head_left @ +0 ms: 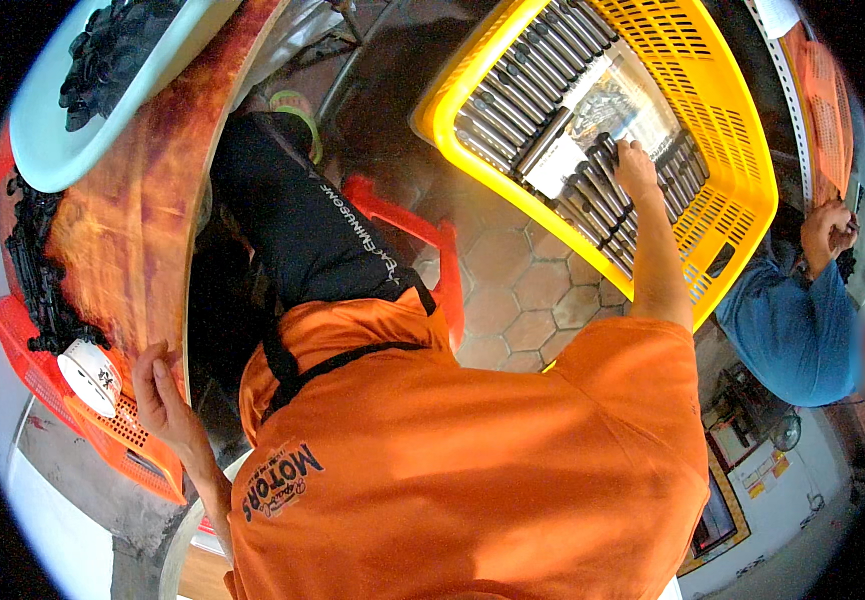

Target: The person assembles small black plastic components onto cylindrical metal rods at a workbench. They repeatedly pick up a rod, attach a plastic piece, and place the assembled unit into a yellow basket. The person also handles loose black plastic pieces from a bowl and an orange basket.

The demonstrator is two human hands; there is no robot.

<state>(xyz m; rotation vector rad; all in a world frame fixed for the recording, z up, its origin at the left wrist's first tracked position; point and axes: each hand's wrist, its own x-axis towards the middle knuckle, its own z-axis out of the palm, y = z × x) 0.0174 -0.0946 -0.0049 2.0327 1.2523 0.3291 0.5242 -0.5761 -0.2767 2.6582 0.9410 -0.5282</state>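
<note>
My right hand (637, 166) reaches into a yellow plastic basket (718, 95). Its fingers are closed on the black end of a metal rod (605, 150); part of the grip is hidden. Rows of similar grey metal rods (523, 85) with black ends lie side by side in the basket, with a clear plastic sheet (643, 95) between the rows. My left hand (160, 392) is at the edge of a wooden tabletop (123, 240), fingers stretched out and nothing in them. Beside it on the table is a small white tub (90, 378).
A pale blue basin (38, 150) of black parts (113, 60) stands on the table, near a pile of black pieces (33, 250). An orange basket (138, 460) is below left. At right, another person's blue sleeve (788, 330) and hand (829, 236) show. A red stool (448, 270) stands beside my leg.
</note>
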